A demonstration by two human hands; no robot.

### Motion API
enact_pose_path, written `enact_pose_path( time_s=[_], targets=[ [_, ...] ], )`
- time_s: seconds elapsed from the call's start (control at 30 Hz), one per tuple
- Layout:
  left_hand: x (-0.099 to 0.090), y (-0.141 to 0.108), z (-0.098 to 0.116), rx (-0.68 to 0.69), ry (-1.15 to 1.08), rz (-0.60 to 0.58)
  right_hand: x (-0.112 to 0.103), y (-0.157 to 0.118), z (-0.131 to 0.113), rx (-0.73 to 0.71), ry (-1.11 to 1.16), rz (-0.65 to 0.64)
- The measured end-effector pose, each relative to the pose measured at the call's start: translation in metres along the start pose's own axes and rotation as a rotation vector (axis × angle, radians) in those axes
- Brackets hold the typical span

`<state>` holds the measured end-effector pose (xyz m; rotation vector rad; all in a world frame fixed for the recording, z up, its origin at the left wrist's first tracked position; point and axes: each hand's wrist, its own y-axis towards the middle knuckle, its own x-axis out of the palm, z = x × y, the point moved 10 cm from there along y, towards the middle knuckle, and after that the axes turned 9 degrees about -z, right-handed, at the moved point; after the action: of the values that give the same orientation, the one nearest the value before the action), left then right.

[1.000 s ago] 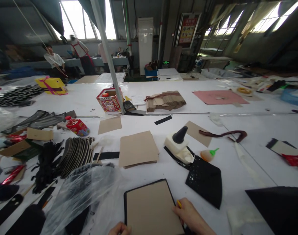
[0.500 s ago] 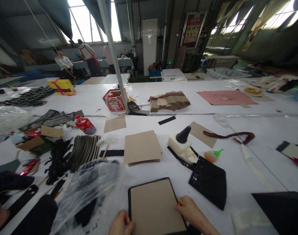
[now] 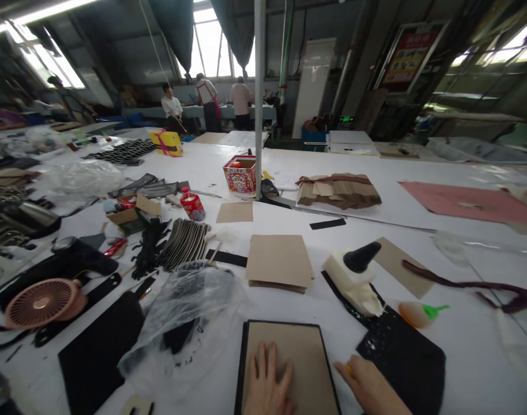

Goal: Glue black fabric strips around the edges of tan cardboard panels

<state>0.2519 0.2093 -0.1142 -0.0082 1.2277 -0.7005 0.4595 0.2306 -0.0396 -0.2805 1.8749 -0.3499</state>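
Note:
A beige cardboard panel (image 3: 304,346) lies on black sheet material (image 3: 245,346) that shows as a dark border along its edges. My left hand (image 3: 268,383) rests flat on the panel with fingers spread. Just right of the panel, my right hand (image 3: 369,385) is closed around a small yellow tool (image 3: 349,369), mostly hidden by the fingers, so its kind is unclear. Beyond the panel sits a stack of beige cardboard sheets (image 3: 278,259). To the right, a white bottle with a black cone-shaped cap (image 3: 352,279) lies on black pieces (image 3: 408,351) spotted with white.
A small bottle with a green tip (image 3: 413,314) stands right of the white bottle. Left are a clear plastic bag (image 3: 189,323), a black sheet (image 3: 101,346), a pink fan (image 3: 42,304) and stacked strips (image 3: 185,242). A pole (image 3: 258,104) rises mid-table. Several people work far behind.
My left hand has moved from the panel's left edge to lie flat on its face. My right hand has come off the right edge, slightly outward. The view has turned left.

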Motion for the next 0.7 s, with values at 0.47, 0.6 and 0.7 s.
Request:
enact_pose_path(
  time_s=[0.47, 0.6, 0.7],
  targets=[
    [-0.012, -0.011, 0.009, 0.111, 0.184, 0.290, -0.083, 0.033, -0.176, -0.487, 0.509, -0.230],
    [-0.022, -0.021, 0.017, 0.141, 0.362, 0.535, -0.061, 0.042, -0.214, -0.570, 0.435, -0.280],
    [-0.027, -0.032, 0.022, 0.090, 0.418, 0.804, -0.050, 0.045, -0.206, -0.579, 0.326, -0.325]
  ],
)
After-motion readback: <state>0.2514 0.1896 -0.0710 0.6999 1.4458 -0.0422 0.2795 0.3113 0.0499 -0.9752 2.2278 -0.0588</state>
